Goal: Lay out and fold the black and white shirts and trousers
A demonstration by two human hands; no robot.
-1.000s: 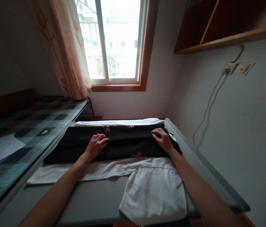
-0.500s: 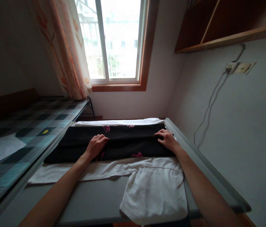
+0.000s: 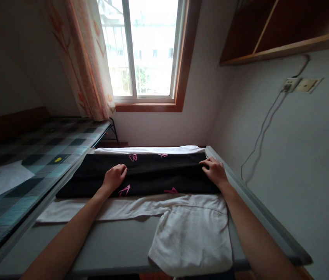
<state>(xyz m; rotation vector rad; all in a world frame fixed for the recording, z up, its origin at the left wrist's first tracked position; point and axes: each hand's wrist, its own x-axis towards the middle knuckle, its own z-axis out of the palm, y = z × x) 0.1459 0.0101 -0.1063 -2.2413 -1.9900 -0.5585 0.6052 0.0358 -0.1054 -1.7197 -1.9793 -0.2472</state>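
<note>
A long black cloth garment (image 3: 158, 173) with pink lettering lies across the table in a flat, narrow strip. Under it spreads a white short-sleeved shirt (image 3: 193, 233), its sleeve hanging toward the near edge and a thin white band showing behind the black cloth. My left hand (image 3: 115, 177) rests left of the middle of the black cloth, fingers curled together in a pinch on it. At the cloth's right end, my right hand (image 3: 215, 171) has thumb and fingers closed on the fabric near the far corner.
Both garments lie on a grey table (image 3: 117, 245) with a raised rim, close to the right wall. A bed with a checked mattress (image 3: 73, 144) and a paper sheet (image 3: 3, 181) stands left. Ahead are a curtain (image 3: 85, 62) and window; a wooden shelf (image 3: 287, 46) and cords (image 3: 259, 136) are right.
My left hand has slid a little to the left along the black cloth, baring more pink lettering. My right hand has shifted slightly right, toward the cloth's end.
</note>
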